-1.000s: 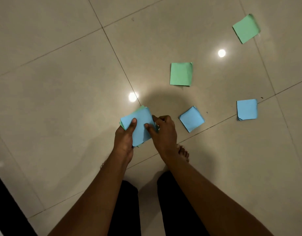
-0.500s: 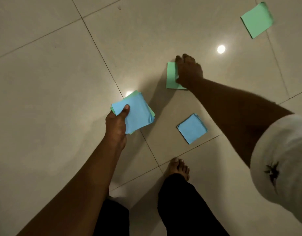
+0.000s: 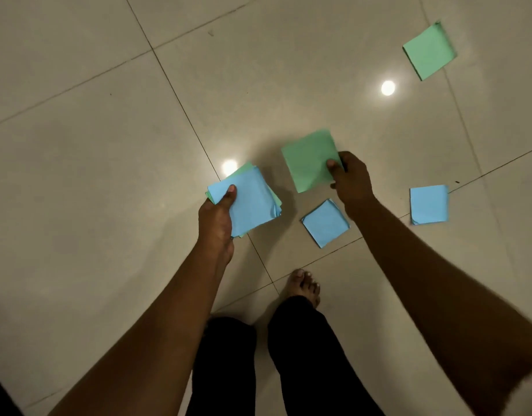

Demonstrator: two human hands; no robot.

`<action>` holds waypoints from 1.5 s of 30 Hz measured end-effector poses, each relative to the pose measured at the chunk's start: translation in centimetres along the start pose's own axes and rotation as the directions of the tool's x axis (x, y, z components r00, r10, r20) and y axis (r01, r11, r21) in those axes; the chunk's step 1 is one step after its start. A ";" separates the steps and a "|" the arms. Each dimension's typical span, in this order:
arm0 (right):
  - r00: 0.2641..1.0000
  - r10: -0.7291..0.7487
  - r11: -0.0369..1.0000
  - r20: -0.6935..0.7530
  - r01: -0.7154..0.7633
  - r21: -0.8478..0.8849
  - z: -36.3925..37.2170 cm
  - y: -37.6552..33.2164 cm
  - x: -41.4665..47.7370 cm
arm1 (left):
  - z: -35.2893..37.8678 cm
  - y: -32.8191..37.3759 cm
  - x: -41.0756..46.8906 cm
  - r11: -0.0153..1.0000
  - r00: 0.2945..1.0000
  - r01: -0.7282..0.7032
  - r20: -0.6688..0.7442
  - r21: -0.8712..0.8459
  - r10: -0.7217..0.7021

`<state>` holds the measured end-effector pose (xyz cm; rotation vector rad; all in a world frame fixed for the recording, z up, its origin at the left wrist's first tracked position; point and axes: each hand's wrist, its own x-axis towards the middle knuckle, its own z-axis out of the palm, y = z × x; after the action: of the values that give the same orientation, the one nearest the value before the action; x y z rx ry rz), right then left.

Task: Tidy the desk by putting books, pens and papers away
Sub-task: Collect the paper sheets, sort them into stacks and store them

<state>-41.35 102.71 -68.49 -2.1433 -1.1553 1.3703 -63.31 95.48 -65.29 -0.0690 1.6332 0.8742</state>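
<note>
My left hand [image 3: 216, 211] grips a stack of blue and green paper squares [image 3: 252, 199] above the floor, thumb on the top blue sheet. To its right, my right hand [image 3: 353, 181] pinches a single green paper square [image 3: 309, 160] by its right edge, lifted off the floor. A blue square [image 3: 325, 223] lies on the tiles just below that hand. Another blue square [image 3: 429, 204] lies farther right. A green square [image 3: 428, 51] lies at the top right.
The floor is glossy beige tile [image 3: 93, 175] with dark grout lines and two bright lamp reflections [image 3: 388, 87]. My bare foot [image 3: 305, 285] and dark trouser legs [image 3: 300, 364] stand at the bottom centre.
My right hand left the stack, reached out to the green square on the floor, picked it up and brought it back toward the stack. My left hand kept holding the stack.
</note>
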 end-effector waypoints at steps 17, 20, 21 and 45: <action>0.979 -0.202 0.941 0.037 0.205 -0.270 2.7 -1.7 -14.3 | 1.5 -2.9 -6.4 0.999 0.998 0.028 -0.052 0.029 -0.026; 0.984 -0.127 0.991 -0.125 0.120 -0.065 2.1 1.1 -12.1 | 0.8 -3.8 -5.4 0.999 0.996 0.024 -0.082 0.021 -0.023; 0.981 -0.083 0.996 -0.178 0.074 -0.055 1.7 2.4 -10.8 | 0.6 -4.0 -4.9 0.999 0.997 0.019 -0.080 0.040 -0.016; 0.985 0.174 0.895 -0.009 -0.154 0.418 -1.4 1.3 -7.9 | 2.0 -2.4 -2.0 0.990 0.998 0.017 0.055 0.139 -0.025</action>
<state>-41.16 95.92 -64.02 -1.9773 -0.5997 1.4716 -59.94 94.06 -64.75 0.0355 1.6326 0.7383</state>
